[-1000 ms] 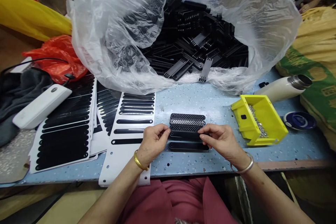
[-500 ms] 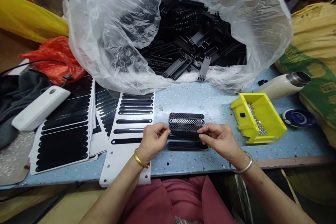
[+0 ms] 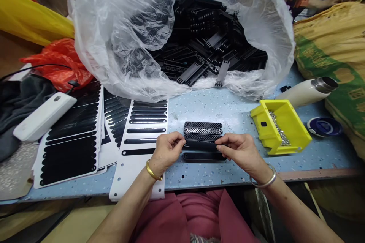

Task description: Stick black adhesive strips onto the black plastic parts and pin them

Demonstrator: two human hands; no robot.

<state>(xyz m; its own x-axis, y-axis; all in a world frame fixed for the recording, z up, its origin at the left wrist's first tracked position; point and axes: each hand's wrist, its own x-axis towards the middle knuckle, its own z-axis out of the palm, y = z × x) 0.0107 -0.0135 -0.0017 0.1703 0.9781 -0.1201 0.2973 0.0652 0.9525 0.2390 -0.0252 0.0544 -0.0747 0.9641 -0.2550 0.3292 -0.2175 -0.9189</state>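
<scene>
My left hand (image 3: 167,151) and my right hand (image 3: 238,150) each pinch one end of a long black strip (image 3: 201,145) just above the blue table (image 3: 228,112). Behind it lie a few black mesh grilles (image 3: 203,128) side by side. A plain black strip (image 3: 203,156) lies in front of it, close to the table edge. Left of my left hand lies a white backing sheet (image 3: 139,148) with black strip stickers.
A big clear plastic bag (image 3: 119,38) full of black plastic parts (image 3: 211,41) fills the back. A yellow bin (image 3: 281,127) with small metal pieces stands at the right, beside a white bottle (image 3: 306,93) and a blue lid (image 3: 323,126). More sticker sheets (image 3: 71,136) and a white device (image 3: 42,115) lie left.
Both hands stay pinched on the strip ends with hardly any movement. The view has shifted slightly.
</scene>
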